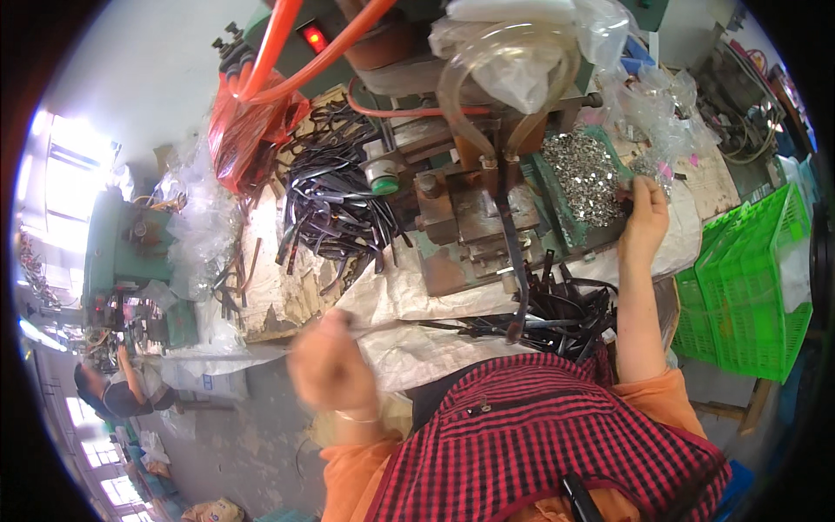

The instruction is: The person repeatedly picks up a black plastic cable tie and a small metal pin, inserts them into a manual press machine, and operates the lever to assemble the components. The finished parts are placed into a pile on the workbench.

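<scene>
My left hand (335,365), smeared by motion, is raised left of the table's front edge. A blurred dark, thin strip (383,326) runs rightward from its closed fingers towards a pile of black strips (557,313) in front of the machine. My right hand (646,217) is at the right edge of a heap of small silvery metal pieces (581,174) in a green tray (557,213). Its fingers are pinched together; what lies between them is too small to make out. Between my hands stands a metal press (474,209) with a dark lever (515,270) pointing down towards me.
More black strips (335,196) are heaped left of the press, beside a red plastic bag (248,143). Orange hoses (322,56) hang above. Green crates (748,278) stand at the right. Far left, another person (122,391) works at a green machine (130,244).
</scene>
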Available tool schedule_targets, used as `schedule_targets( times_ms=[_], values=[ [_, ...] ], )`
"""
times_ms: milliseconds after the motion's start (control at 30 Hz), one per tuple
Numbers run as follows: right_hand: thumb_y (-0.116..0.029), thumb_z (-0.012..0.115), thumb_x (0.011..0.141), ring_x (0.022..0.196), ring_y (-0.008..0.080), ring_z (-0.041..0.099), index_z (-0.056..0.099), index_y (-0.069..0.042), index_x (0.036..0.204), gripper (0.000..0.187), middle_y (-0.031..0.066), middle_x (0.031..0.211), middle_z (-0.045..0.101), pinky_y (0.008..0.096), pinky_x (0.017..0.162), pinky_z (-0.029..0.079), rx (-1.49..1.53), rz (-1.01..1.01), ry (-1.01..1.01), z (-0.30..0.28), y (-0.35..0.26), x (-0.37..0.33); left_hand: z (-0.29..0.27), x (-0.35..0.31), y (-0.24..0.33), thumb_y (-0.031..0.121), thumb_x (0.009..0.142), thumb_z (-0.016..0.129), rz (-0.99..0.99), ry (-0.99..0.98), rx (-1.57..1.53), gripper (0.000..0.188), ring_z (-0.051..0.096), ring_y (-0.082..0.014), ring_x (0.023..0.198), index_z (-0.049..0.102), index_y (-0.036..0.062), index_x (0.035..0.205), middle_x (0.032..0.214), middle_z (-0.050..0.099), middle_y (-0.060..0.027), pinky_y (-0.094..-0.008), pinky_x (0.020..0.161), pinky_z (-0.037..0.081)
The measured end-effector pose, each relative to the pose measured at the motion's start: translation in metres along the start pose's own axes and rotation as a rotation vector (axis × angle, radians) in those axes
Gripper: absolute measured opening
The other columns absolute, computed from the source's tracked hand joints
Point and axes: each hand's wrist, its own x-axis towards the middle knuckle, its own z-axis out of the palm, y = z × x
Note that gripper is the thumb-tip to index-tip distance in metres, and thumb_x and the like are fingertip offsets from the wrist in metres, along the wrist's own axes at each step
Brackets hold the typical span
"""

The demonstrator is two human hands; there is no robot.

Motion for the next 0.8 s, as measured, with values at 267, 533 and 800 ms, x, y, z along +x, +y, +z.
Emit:
schedule_targets(
  times_ms=[267, 533, 800],
  values=[
    [-0.007, 0.072, 0.094, 0.085, 0.0090, 0.065, 0.070, -0.002, 0.109, 0.017, 0.0021, 0.095, 0.072, 0.0243, 0.080, 0.051, -0.092, -0.153, -0.142, 0.071, -0.019, -0.009, 0.071, 0.062, -0.166, 0.014, 0.075, 0.083, 0.021, -0.476, 0.615, 0.031, 0.060, -0.0309, 0.105, 0.079, 0.0147, 0.105, 0.112, 0.070, -0.0075, -0.0448, 0.094, 0.047],
    [-0.007, 0.070, 0.095, 0.092, 0.0111, 0.066, 0.072, -0.001, 0.108, 0.015, 0.0046, 0.101, 0.073, 0.0257, 0.086, 0.051, -0.404, -0.254, -0.053, -0.015, -0.032, -0.032, 0.094, 0.015, -0.212, 0.005, 0.089, 0.069, 0.098, -0.225, 0.454, 0.012, 0.067, -0.0296, 0.091, 0.075, 0.0056, 0.100, 0.106, 0.075, -0.0067, -0.0395, 0.084, 0.053],
    [0.001, 0.070, 0.092, 0.098, 0.0140, 0.067, 0.072, 0.001, 0.110, 0.019, 0.0066, 0.106, 0.073, 0.0271, 0.090, 0.051, -0.278, -0.322, -0.407, 0.043, -0.097, -0.058, 0.068, 0.046, -0.139, 0.014, 0.107, 0.057, -0.676, -0.141, -0.553, 0.022, 0.070, -0.0141, 0.081, 0.061, 0.0013, 0.124, 0.099, 0.075, -0.0109, -0.0255, 0.071, 0.056]
  ],
)
